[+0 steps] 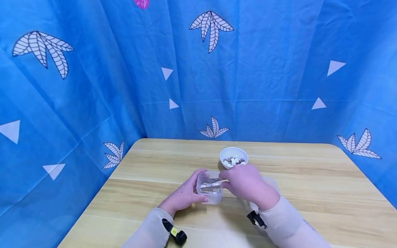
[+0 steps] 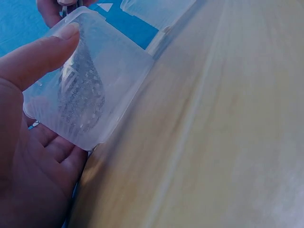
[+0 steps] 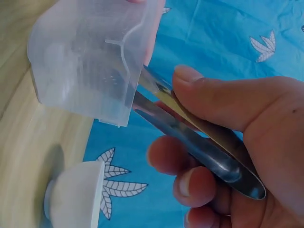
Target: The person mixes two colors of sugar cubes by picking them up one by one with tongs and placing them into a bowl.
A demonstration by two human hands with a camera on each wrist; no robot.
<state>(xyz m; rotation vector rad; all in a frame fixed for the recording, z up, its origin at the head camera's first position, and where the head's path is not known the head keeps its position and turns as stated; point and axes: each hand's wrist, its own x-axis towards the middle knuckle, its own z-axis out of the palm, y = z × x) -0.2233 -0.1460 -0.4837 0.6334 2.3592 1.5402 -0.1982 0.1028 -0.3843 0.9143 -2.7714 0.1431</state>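
Note:
My left hand point(image 1: 186, 194) holds a translucent plastic container point(image 1: 213, 200) from its left side, thumb on the near wall and fingers round the far side. Several small white pieces point(image 1: 203, 186) lie inside it. With thumb and fingers my right hand point(image 1: 246, 182) grips metal tongs point(image 3: 213, 163); their tips reach down into the container. In the left wrist view the tongs show blurred through the container's wall. Just behind the right hand stands a white bowl point(image 1: 227, 152) with white and brown pieces point(image 1: 233, 161) in it.
A second translucent plastic piece point(image 1: 271, 182), a container or lid, lies partly hidden beneath the right forearm. Everything stands on a light wooden table point(image 1: 155, 162). A blue patterned curtain point(image 1: 263, 69) hangs behind the table and along its sides.

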